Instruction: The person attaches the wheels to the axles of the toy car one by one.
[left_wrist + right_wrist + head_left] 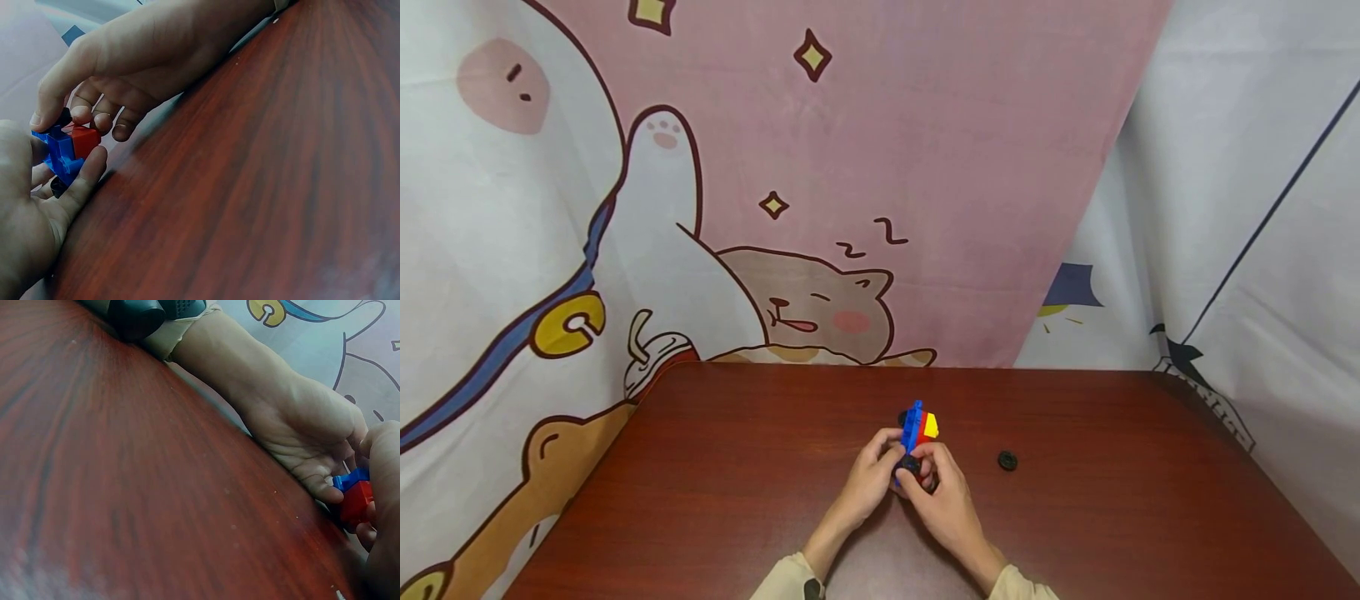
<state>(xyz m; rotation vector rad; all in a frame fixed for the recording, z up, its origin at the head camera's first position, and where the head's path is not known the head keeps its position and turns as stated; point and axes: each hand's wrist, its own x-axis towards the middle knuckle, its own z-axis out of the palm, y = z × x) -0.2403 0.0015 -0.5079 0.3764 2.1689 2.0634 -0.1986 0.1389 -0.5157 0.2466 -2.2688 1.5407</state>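
A small toy car (pixel 911 427) of blue, red and yellow building bricks is held up between both hands, above the table. My left hand (pixel 867 482) grips its blue side from the left. At the car's near end, my right hand (pixel 950 504) pinches a black wheel (pixel 907 464) between thumb and fingers. Another black wheel (pixel 903 418) shows on the far left side of the car. In the left wrist view the car's blue base (pixel 61 150) and a red brick (pixel 85 141) are visible; fingers hide much of the rest.
A loose black wheel (pixel 1007 460) lies on the brown wooden table (pixel 1120 500), to the right of my hands. Behind the table hangs a printed cloth (pixel 955 183) with cartoon animals, and a white cloth (pixel 1262 250) hangs on the right.
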